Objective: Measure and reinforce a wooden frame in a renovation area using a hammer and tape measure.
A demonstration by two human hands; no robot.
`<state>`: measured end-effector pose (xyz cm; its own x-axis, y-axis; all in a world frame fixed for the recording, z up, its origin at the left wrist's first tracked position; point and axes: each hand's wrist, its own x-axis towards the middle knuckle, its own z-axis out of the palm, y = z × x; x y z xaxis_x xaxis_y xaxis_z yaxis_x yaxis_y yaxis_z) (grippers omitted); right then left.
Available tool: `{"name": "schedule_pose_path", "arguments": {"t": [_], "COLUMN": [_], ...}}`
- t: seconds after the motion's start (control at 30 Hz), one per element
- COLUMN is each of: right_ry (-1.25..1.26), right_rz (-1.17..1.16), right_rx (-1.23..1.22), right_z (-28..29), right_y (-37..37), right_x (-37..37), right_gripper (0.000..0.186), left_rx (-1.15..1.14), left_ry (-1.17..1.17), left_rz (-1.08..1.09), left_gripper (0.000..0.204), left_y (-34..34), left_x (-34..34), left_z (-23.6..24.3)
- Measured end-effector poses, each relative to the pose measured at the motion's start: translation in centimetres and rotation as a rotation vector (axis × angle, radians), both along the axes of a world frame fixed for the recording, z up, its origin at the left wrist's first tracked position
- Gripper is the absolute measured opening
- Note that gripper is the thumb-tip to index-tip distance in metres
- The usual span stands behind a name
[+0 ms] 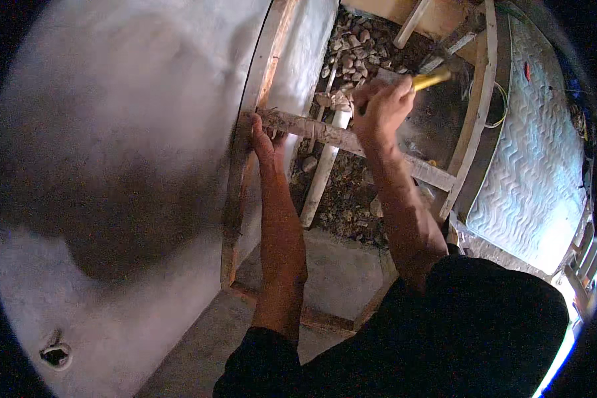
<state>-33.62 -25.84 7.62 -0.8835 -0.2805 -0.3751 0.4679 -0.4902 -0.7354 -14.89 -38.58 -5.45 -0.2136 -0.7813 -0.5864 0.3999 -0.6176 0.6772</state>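
Observation:
My left hand is closed around the left end of a rough wooden crosspiece, with the thumb up against the upright of a timber frame. The crosspiece spans from that upright to a second long timber on the right. Raised above the crosspiece, my right hand grips a yellow-handled hammer. Its handle points right, and the head end is smeared by motion. Some of my left fingers are hidden behind the crosspiece.
A plastered grey wall fills the left side, with a pipe hole low down. Beyond the frame lie stones and a pale pipe on dirt. A pale quilted mattress leans at the right. A concrete slab lies below.

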Motion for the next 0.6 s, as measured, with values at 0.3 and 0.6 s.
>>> {"name": "schedule_pose_path", "arguments": {"t": [0.3, 0.6], "right_ry": [0.044, -0.322], "right_rz": [0.445, 0.595], "right_rx": [-0.031, 0.221], "right_z": [-5.2, -4.1], "right_y": [-1.6, -2.8], "right_x": [0.9, 9.6], "right_gripper": [0.02, 0.028], "left_rx": [0.011, -0.002], "left_ry": [0.033, -0.336], "left_rz": [-0.045, -0.077], "left_gripper": [0.039, 0.047], "left_y": [1.4, 1.7], "left_x": [0.2, -1.3], "left_z": [-0.3, 1.9]}}
